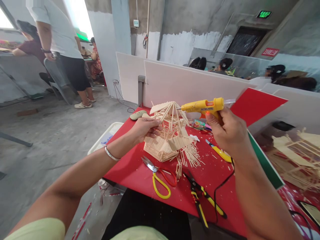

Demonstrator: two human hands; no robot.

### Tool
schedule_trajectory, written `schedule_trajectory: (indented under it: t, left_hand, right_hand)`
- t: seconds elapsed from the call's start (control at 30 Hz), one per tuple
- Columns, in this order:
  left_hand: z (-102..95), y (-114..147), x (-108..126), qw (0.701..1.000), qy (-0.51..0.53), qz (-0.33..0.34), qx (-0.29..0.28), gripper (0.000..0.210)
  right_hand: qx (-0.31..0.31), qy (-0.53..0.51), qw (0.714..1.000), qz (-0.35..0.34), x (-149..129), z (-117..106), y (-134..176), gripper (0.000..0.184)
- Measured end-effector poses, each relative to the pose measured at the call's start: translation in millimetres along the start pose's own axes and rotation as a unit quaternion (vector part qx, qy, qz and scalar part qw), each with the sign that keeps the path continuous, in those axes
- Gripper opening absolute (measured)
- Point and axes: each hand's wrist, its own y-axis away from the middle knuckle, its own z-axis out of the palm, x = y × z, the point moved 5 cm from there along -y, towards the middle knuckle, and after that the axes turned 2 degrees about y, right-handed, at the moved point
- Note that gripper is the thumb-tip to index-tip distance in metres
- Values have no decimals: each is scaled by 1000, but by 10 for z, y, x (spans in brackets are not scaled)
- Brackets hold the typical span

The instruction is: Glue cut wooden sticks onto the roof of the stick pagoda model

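A yellow hot glue gun (203, 106) is gripped in my right hand (228, 128), its nozzle pointing left at the upper roof of a small pavilion model (162, 148) built from thin wooden sticks. The nozzle tip is close to the roof ribs; whether it touches them I cannot tell. My left hand (147, 128) closes on the left side of the model under the upper roof, its fingertips partly hidden among the sticks. Loose cut wooden sticks (191, 155) lie in a pile right of the model's base.
Scissors (160, 178), pliers (197, 191) and a yellow utility knife (220, 151) lie on the red tabletop (135, 166). The gun's black cord (222, 183) trails down past the pliers. White partition boards (190, 83) stand behind. Another stick model (297, 153) is at right. A person (62, 43) stands at left.
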Motion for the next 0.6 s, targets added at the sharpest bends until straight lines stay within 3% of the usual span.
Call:
schedule_trajectory:
  t: [0.37,0.6]
  left_hand:
    - [43,15,38,1000,-3,2,10,27]
    - [47,29,51,1000,-26,-1,-1,20]
  right_hand:
    - [2,41,999,-25,-94,66,-84,36]
    - [54,107,992,-43,-247,53,-192,37]
